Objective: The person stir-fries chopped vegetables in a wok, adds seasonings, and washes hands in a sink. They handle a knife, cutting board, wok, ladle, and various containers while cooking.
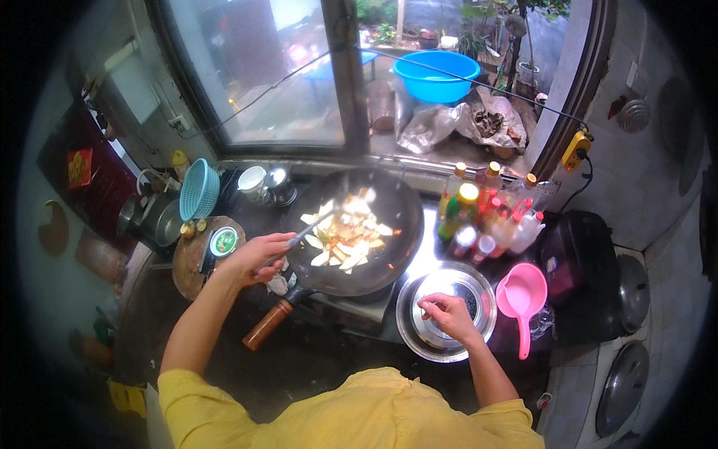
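Gripped in my left hand (268,258) is the handle of a cooking utensil (314,224), whose far end is blurred over the food. Pale sliced pieces of food (348,236) with orange bits lie in a dark wok (392,269), which has a wooden handle (268,324) pointing down and left. My right hand (449,317) hovers over round metal dishes (410,337) to the right of the wok. Its fingers are curled with thumb and fingertips close together; whether they pinch something small cannot be told.
Bottles (465,210) crowd behind the metal dishes. A pink ladle (521,289) lies to their right. On the left, a round wooden board (188,264) holds a green-lidded tub (224,242) and a knife. Beyond it stands a blue basket (199,189). A window (348,84) borders the counter's back.
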A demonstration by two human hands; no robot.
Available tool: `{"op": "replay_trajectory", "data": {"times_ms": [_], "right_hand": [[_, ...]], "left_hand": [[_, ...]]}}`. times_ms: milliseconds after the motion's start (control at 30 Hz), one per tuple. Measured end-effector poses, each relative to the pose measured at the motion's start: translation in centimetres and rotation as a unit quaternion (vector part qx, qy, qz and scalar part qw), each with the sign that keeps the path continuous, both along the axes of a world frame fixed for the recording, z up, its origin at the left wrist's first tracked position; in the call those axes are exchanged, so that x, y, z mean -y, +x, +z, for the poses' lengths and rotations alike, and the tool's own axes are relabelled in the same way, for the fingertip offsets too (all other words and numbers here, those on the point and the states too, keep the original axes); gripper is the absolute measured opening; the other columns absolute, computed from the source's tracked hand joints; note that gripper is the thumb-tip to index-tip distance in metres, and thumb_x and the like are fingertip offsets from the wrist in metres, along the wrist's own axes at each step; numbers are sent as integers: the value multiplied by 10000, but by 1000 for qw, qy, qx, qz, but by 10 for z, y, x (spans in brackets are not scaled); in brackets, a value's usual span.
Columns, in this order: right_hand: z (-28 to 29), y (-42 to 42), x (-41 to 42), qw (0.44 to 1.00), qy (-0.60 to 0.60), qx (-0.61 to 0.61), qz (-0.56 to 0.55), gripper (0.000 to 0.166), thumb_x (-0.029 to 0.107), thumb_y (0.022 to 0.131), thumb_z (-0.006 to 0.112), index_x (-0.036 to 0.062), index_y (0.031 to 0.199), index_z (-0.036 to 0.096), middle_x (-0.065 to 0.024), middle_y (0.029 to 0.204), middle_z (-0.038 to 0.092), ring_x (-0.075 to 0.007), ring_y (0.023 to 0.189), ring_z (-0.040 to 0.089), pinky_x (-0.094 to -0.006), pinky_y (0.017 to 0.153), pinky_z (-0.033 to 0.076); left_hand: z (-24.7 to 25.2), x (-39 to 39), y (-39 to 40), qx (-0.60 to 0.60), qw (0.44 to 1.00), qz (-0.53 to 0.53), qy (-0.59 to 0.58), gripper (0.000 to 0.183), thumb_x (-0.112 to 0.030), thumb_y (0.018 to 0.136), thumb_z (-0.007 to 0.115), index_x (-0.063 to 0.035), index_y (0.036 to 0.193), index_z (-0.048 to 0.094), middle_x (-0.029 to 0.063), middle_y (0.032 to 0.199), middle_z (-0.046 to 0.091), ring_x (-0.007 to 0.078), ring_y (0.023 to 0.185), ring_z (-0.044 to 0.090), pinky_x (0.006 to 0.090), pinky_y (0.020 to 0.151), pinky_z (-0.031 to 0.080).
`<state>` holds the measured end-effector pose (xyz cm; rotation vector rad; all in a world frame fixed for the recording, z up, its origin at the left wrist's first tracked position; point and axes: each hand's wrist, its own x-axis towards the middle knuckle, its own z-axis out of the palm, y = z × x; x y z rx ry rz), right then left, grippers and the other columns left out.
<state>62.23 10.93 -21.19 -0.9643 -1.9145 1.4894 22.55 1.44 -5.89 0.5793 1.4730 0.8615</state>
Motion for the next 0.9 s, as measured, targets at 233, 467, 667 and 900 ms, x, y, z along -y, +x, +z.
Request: {"op": "replay_trajectory", "data": {"times_ms": [233,467,667,900], "right_hand": [[-4,21,-17,1000,-7,14,-14,201,169,910,629,6,1004,698,-66,825,699,-118,701,659,-254,648,505],[9,74,-119,972,87,-19,-217,189,147,866,633,9,981,692,-71,815,699,-133,708,652,-264,650,505],[-9,63,-271,900,264,67,-341,251,211,863,617,2,985,682,-129,884,695,-202,826,666,-331,748,518],[-19,66,-356,948,-188,51,-253,288,308,763,634,60,903,675,-23,765,643,-134,620,590,-314,524,482]], "left_hand": [[22,-33,61,-314,913,-245,-83,438,-207,927,572,-167,1361,536,-19,569,437,72,433,394,247,366,289],[116,8,37,-460,790,-331,-234,353,-269,911,605,-211,1258,634,47,691,607,123,547,551,258,511,474],[40,21,71,-455,850,-201,-173,376,-252,895,613,-165,1261,623,101,777,668,161,589,609,296,583,529],[50,48,79,-255,961,-19,-103,373,-120,904,603,-79,1275,596,-5,636,550,66,397,385,227,360,283]]}}
